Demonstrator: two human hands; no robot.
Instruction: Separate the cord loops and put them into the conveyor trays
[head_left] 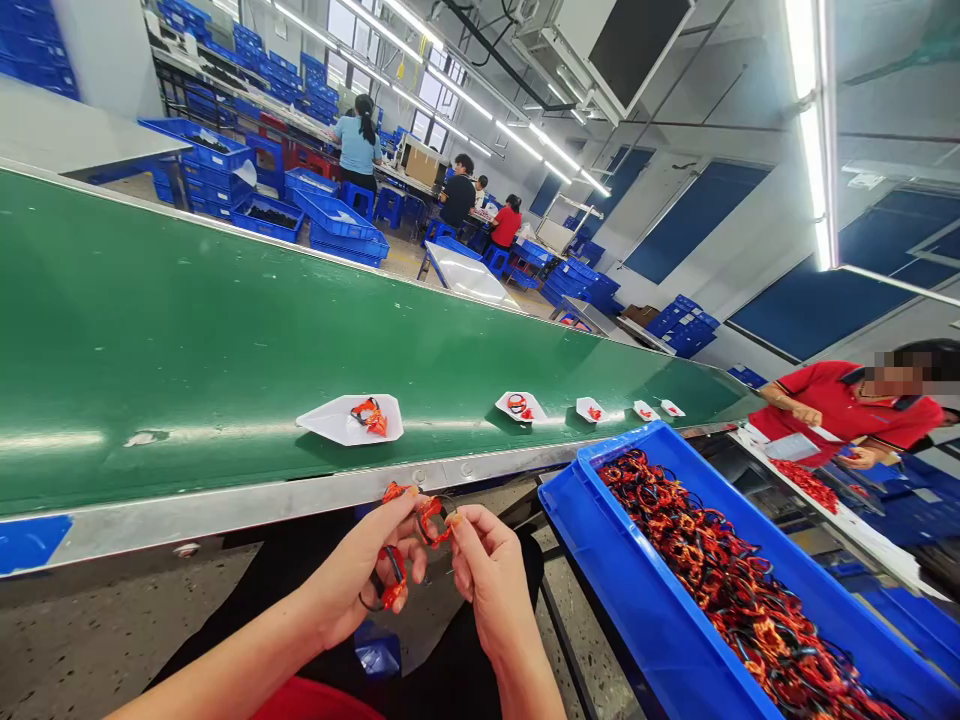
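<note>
My left hand (375,560) is closed around a few black bands with orange-red fabric, which look like hair ties; one hair tie (393,578) hangs at its lower fingers. Between my hands is another hair tie (430,522), and the thumb and forefinger of my right hand (487,570) pinch its orange part. Both hands are over my lap, just in front of the conveyor's metal edge (300,507). A white boat-shaped tray (337,422) lies on the green belt beyond them, with a hair tie (371,415) in it.
The green conveyor belt (225,340) carries several more white trays (534,408) toward the right. At my right stands a blue bin (637,590) heaped with hair ties (720,570). A co-worker in red (832,410) sits beyond it. Blue crates (341,215) and other people are behind the belt.
</note>
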